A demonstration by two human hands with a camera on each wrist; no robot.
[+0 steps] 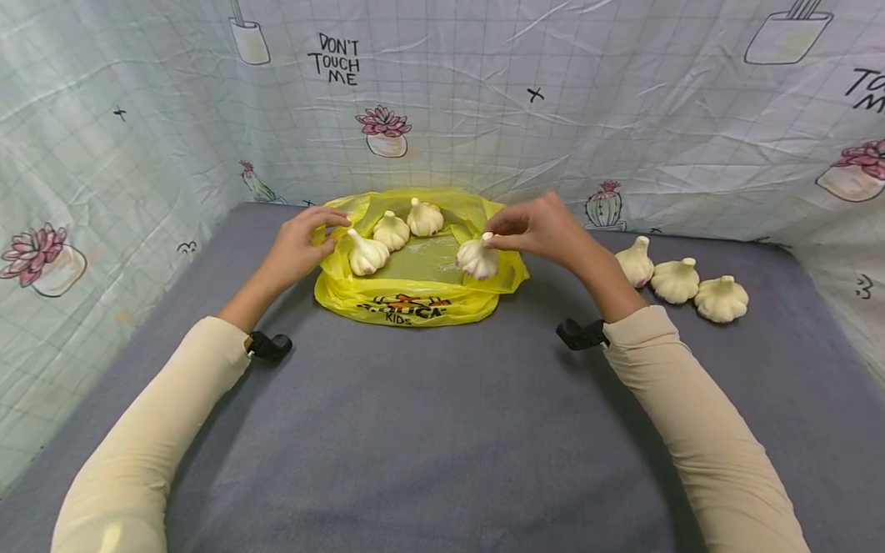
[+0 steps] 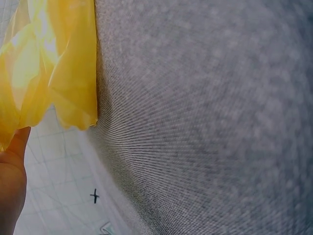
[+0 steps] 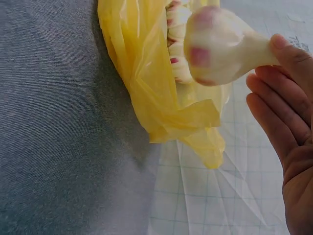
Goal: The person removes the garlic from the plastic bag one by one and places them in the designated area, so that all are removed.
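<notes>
A yellow plastic bag (image 1: 418, 304) lies with its mouth open near the back of the table. Inside it, toward the left and back, sit three garlic bulbs (image 1: 390, 232). At the bag's left rim, my left hand (image 1: 300, 248) holds the plastic between thumb and fingers; in the left wrist view the bag (image 2: 73, 73) hides most of the fingers. My right hand (image 1: 543, 229) pinches another garlic bulb (image 1: 477, 257) by its stem, over the right part of the bag's opening. In the right wrist view this bulb (image 3: 220, 46) hangs from thumb and fingertips, showing purple patches.
Three more garlic bulbs (image 1: 675, 280) stand in a row on the right of the grey cloth-covered table (image 1: 419, 442), beyond my right forearm. A white printed curtain (image 1: 452, 85) rises right behind the bag and along both sides.
</notes>
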